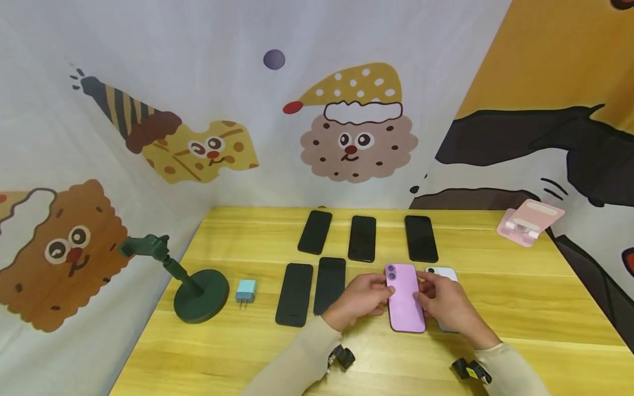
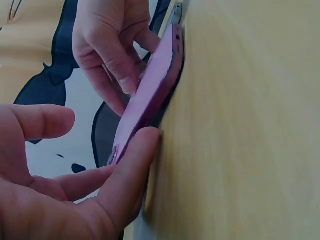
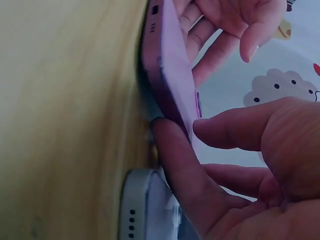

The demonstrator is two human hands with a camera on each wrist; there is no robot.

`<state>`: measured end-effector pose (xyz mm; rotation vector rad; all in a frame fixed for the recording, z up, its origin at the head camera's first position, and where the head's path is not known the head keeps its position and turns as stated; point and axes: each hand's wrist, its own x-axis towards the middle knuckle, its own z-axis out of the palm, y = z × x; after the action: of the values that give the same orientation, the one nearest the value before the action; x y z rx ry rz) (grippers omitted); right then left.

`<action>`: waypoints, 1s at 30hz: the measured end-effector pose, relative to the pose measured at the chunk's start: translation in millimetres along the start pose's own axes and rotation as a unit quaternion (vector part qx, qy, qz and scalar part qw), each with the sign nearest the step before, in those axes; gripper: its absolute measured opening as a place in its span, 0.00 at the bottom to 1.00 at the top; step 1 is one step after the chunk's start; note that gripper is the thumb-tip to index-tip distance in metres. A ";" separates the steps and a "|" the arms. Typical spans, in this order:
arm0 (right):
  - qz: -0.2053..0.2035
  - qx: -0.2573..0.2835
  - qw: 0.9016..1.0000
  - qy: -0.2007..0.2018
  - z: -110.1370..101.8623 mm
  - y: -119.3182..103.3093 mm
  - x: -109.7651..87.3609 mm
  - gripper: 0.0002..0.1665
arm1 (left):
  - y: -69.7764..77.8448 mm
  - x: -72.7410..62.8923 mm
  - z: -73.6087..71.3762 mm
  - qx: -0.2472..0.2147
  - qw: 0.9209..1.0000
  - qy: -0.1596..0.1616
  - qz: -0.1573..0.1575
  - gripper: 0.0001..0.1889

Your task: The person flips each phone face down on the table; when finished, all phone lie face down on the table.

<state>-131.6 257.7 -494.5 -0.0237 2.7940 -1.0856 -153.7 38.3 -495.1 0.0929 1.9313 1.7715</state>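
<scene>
A pink-purple phone (image 1: 406,300) lies back up between my two hands, its twin camera lenses at the far left corner. In the wrist views it is tilted close over the wooden table. My right hand (image 1: 448,300) pinches its right edge, thumb (image 3: 220,130) on the back and a finger (image 3: 175,150) below. At the opposite edge my left hand (image 1: 364,297) touches the phone with extended fingertips (image 2: 145,140), its thumb (image 2: 45,121) held off the back. A white phone (image 1: 449,273) lies beside it, partly hidden by the right hand.
Several dark phones lie leftward and behind, including one left of my left hand (image 1: 330,283) and one behind the pink phone (image 1: 421,238). A green stand (image 1: 200,297) and a blue charger plug (image 1: 245,291) are at left. A pink folding stand (image 1: 530,220) is back right.
</scene>
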 end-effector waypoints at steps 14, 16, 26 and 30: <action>-0.009 -0.043 0.999 0.023 -2.5 -6.2 -3.6 0.33 | -1.7 2.6 -5.3 -0.007 1.000 -0.002 -0.010 0.22; -0.015 -0.043 0.999 0.026 -3.0 -7.0 -4.1 0.32 | -2.8 1.5 -7.2 -0.011 1.000 -0.007 -0.010 0.23; -0.064 -0.035 0.995 0.067 -2.3 -15.0 -0.5 0.26 | -6.5 -14.3 -29.3 -0.010 0.999 -0.020 0.034 0.23; -0.070 -0.020 0.995 0.068 5.2 -24.6 2.1 0.22 | -6.1 -21.6 -45.6 -0.014 0.998 -0.001 0.055 0.23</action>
<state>-133.9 236.0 -482.1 -0.1590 2.9762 -1.0995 -152.0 -12.5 -493.2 0.1932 1.9315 1.8681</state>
